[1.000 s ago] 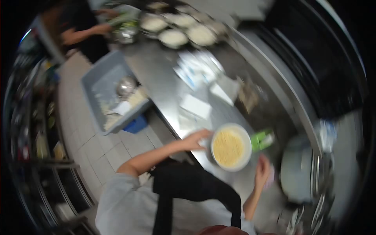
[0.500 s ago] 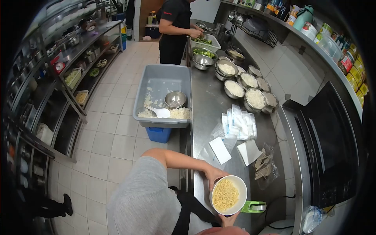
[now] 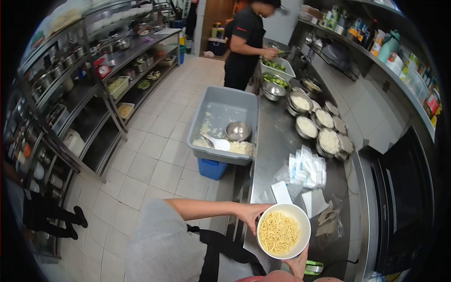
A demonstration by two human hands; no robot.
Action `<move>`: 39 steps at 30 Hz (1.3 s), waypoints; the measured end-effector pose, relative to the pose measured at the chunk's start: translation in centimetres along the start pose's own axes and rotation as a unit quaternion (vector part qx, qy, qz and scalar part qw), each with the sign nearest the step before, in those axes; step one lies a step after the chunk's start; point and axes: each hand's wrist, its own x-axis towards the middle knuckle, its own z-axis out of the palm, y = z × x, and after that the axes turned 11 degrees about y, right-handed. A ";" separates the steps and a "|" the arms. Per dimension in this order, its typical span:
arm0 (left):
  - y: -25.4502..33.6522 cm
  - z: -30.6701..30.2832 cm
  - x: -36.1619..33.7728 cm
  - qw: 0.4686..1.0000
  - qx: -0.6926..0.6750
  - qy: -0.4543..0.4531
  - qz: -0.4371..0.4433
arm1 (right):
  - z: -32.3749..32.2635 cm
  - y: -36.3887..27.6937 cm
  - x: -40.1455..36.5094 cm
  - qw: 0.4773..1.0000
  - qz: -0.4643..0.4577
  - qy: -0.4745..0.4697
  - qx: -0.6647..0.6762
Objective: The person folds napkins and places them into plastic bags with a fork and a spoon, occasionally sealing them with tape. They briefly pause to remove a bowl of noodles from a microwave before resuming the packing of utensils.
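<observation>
A white round bowl (image 3: 303,221) of yellow noodles (image 3: 278,232) is held in front of me at the counter's near end. Its left rim and side are gripped by my left hand (image 3: 252,216), thumb toward me. My right hand (image 3: 298,264) holds it from the near right side, partly hidden by the bowl. Just right of that hand lies a green and silver object (image 3: 314,268), mostly covered. Close beyond the bowl are a white box (image 3: 281,192) and a second white packet (image 3: 314,202).
Plastic-wrapped white packets (image 3: 307,169) and bagged wooden cutlery (image 3: 329,220) lie on the steel counter (image 3: 270,136). Metal bowls of rice (image 3: 328,141) stand farther back. A grey tub (image 3: 199,152) holds rice, a bowl and a paddle. A co-worker (image 3: 244,42) handles greens; another person stands at left.
My hands have lifted the bowl and carried it forward and slightly right, off the counter's near edge. The view has turned left. The co-worker's hands stay over the greens.
</observation>
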 end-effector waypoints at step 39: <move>24.8 18.0 -64.5 0.244 -0.032 0.969 -0.034 | 73.8 -26.5 -29.9 0.305 -0.161 -0.933 0.104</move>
